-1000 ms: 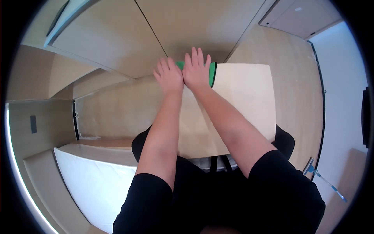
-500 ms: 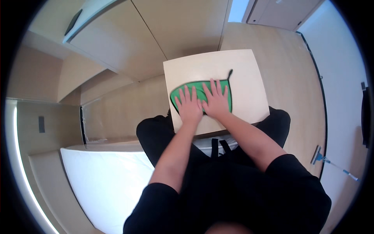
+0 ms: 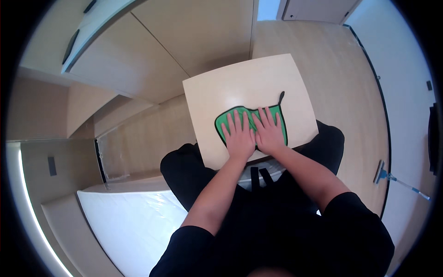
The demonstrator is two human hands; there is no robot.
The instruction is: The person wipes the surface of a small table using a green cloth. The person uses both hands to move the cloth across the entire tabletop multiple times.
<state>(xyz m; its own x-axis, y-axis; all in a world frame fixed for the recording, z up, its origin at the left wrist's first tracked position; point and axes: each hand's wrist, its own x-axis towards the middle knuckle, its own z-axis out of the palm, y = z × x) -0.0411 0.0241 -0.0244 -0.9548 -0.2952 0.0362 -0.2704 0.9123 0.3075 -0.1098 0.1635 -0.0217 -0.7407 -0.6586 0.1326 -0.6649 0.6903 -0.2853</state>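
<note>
Far left of frame: bright light strip [image 3: 25, 184], then a grey wall plate [image 3: 52, 166]. Lower left, white mattress [image 3: 134, 217] with a shiny surface, running up close to my black-clad left knee [image 3: 182, 159]. Upper left, dark handle [image 3: 71, 46] on a pale unit, then big wood-tone cabinet doors [image 3: 203, 34] right behind the wooden top [image 3: 235, 85]; can't tell if cabinet and top touch.

Centre: pale wooden top, roughly square, my knees on both sides of it, so its lower corners are boxed in. Green cloth [image 3: 221, 120], black edging, lies on its lower half, slightly rumpled between my hands. My left hand [image 3: 241, 142] is palm down on the cloth's left part, fingers straight and spread apart. My right hand [image 3: 271, 136] is just beside it, same pose, fingers apart too, flat on the right part. Neither grips; both hide much of the cloth. Black loop [image 3: 281, 98] sticks up from the cloth's upper right corner.

Right: my right knee [image 3: 331, 138], wood-look floor [image 3: 341, 92], door [image 3: 311, 9] at upper right, blue-grey squeegee [image 3: 380, 171] at lower right, well apart from the top, then white wall [image 3: 399, 51] and a black object [image 3: 434, 138] at the far edge
</note>
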